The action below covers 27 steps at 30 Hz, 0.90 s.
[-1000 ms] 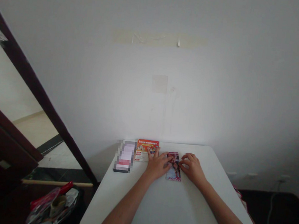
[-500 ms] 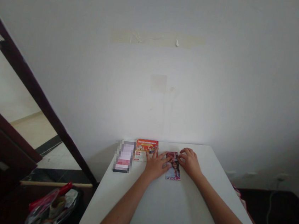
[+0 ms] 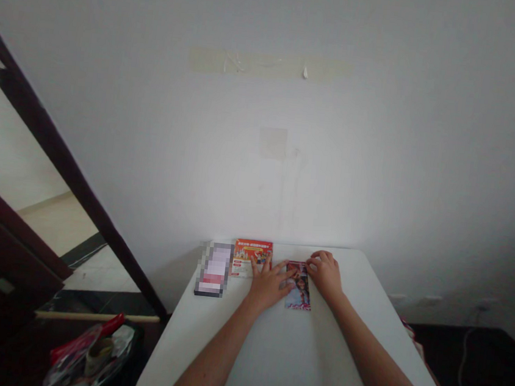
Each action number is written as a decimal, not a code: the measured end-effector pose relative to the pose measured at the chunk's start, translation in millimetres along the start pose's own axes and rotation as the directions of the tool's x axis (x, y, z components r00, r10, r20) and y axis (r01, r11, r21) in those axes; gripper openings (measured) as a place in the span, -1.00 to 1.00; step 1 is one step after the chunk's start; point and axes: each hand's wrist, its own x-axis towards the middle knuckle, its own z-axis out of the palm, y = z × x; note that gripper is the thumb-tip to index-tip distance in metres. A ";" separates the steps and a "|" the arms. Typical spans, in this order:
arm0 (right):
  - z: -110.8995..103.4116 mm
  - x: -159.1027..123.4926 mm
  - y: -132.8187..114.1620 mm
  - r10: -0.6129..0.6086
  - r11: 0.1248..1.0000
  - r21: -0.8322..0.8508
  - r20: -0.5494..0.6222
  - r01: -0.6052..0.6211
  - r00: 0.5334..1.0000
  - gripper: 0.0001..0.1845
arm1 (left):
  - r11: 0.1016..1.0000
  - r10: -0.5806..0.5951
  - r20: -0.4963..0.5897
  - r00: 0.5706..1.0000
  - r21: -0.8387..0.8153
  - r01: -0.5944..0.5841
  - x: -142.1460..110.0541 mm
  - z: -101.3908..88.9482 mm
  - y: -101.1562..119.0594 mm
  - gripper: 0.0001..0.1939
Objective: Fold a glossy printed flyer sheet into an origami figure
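Note:
A small, flat picture card (image 3: 298, 295) with a pink and purple printed front lies on the white table (image 3: 281, 361). Spread flat, my left hand (image 3: 268, 285) rests with its fingertips and thumb on the card's left part, and its outer fingers reach over a red and white leaflet (image 3: 244, 268). My right hand (image 3: 326, 275) has its fingers bent together in a pinch at the card's top right corner. The fingertips partly hide that corner.
A phone (image 3: 213, 271), blurred by pixelation, lies left of the leaflet. The wall (image 3: 267, 188) stands right behind the table. On the floor at lower left is a bin (image 3: 123, 357) holding rubbish. A cable (image 3: 462, 368) hangs at right.
My right hand has shifted slightly up and left, from the card's right edge to its top right corner. My left hand and the card have stayed in place.

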 end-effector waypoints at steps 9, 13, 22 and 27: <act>8.6 6.3 2.1 0.069 0.997 0.018 -0.026 -0.069 0.997 -0.83 | 0.999 -0.010 -0.016 1.000 0.031 0.010 -0.5 0.4 1.7 -0.54; 15.0 7.9 10.8 0.088 0.988 0.129 -0.023 -0.084 0.996 -0.84 | 0.999 -0.012 -0.022 1.000 0.039 0.013 -0.4 0.8 1.2 -0.54; 23.3 9.6 21.9 0.071 0.970 0.233 0.001 -0.069 0.998 -0.88 | 1.000 0.003 -0.057 0.998 0.024 -0.001 -0.7 4.6 -1.3 -0.55; 19.0 7.7 16.3 0.032 0.982 0.187 0.026 -0.036 0.999 -0.86 | 0.999 -0.020 -0.035 0.999 0.046 0.021 -0.6 2.8 1.0 -0.54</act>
